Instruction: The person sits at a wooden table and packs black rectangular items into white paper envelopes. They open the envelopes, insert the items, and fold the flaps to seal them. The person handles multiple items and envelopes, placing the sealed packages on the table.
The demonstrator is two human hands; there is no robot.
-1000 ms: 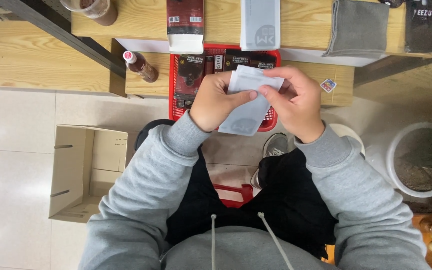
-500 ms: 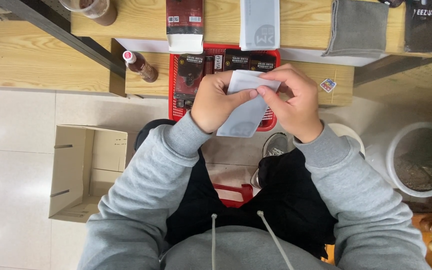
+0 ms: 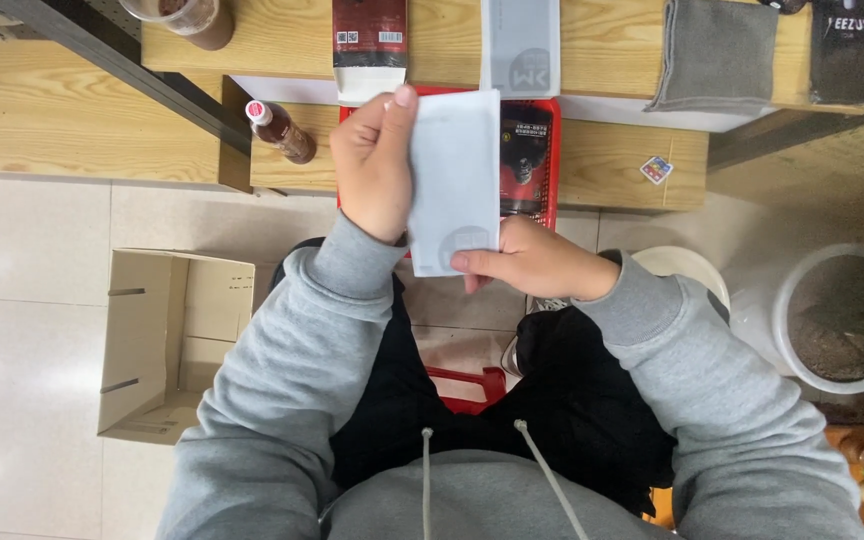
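Observation:
A pale grey flat packet (image 3: 454, 180) is held upright in front of me over the low wooden bench. My left hand (image 3: 374, 165) grips its upper left edge, thumb on the top corner. My right hand (image 3: 532, 263) pinches its lower right corner. Behind the packet lies a red tray (image 3: 542, 150) with dark packets in it.
A small brown bottle with a red cap (image 3: 280, 131) stands on the bench (image 3: 612, 165) to the left. Dark and grey packets and a folded grey cloth (image 3: 717, 55) lie on the upper shelf. An open cardboard box (image 3: 167, 340) sits on the floor at left, a white plant pot (image 3: 832, 320) at right.
The packet was held bunched between both hands; now it is stretched out flat and upright. My left hand moved up to its top, my right hand down to its bottom corner.

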